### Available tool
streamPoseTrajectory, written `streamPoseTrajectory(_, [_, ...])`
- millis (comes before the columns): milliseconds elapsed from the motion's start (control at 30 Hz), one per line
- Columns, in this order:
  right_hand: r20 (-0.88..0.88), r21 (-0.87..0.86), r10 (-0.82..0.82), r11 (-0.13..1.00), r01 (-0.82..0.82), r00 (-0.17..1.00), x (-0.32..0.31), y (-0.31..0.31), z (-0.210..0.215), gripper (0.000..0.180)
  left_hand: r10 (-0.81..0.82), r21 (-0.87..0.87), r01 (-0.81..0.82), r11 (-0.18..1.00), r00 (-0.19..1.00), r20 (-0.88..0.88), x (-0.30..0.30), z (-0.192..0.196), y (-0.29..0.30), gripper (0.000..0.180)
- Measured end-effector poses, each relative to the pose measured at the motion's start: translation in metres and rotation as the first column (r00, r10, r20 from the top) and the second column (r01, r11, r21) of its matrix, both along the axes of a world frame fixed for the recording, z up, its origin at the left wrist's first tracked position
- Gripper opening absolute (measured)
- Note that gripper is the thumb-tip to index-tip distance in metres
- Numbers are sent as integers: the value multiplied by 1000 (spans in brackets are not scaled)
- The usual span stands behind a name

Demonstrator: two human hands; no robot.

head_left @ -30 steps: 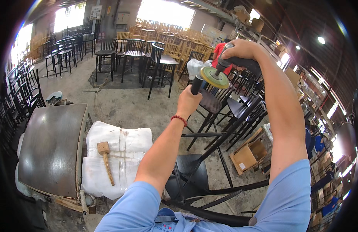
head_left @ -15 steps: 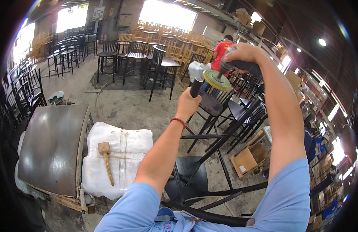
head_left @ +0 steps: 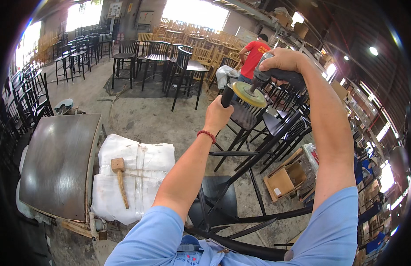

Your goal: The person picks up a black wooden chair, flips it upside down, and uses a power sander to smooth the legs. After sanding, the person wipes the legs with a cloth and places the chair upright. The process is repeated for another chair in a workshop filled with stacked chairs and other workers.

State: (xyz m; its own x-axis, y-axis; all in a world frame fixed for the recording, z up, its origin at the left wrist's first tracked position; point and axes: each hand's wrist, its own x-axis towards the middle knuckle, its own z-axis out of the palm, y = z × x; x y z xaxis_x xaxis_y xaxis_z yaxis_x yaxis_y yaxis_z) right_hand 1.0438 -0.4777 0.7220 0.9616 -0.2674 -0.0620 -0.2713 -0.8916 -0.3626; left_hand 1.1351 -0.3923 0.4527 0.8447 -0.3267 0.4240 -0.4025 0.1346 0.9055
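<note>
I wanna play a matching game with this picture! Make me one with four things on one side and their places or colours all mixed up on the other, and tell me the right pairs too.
Things:
1. mallet
2. power tool
3. bracelet
4. black bar

Places or colours:
A. in the right hand
B. red
C. gripped by the left hand
D. lying on the white bundle

Right pairs: 1-D, 2-A, 3-B, 4-C

One wide head view looks forward and down from behind the left hand [head_left: 218, 114] and right hand [head_left: 281, 60], near both.
</note>
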Motion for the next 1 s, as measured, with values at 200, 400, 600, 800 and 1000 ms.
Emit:
streamPoseTrajectory(200, [-71,-6,6,1000,-6,997,-2,7,5,44,21,17,-21,1000,1000,16,-2,1,2,27])
streamPoseTrajectory(400, [-128,-106,-32,994,18,991,12,11,12,33,24,26,-25,999,999,27,-2,0,2,29])
streamPoseTrajectory(600, [-151,-140,-54,990,33,987,16,18,14,32,14,3,-14,1000,1000,27,1,-2,5,29])
streamPoseTrajectory(800, [-143,-132,-40,991,21,989,13,20,19,34,15,21,-15,1000,1000,22,-2,-1,5,26])
streamPoseTrajectory(1000, [-175,-76,-25,997,12,984,19,20,17,33,5,-11,-5,1000,1000,24,-4,0,2,26])
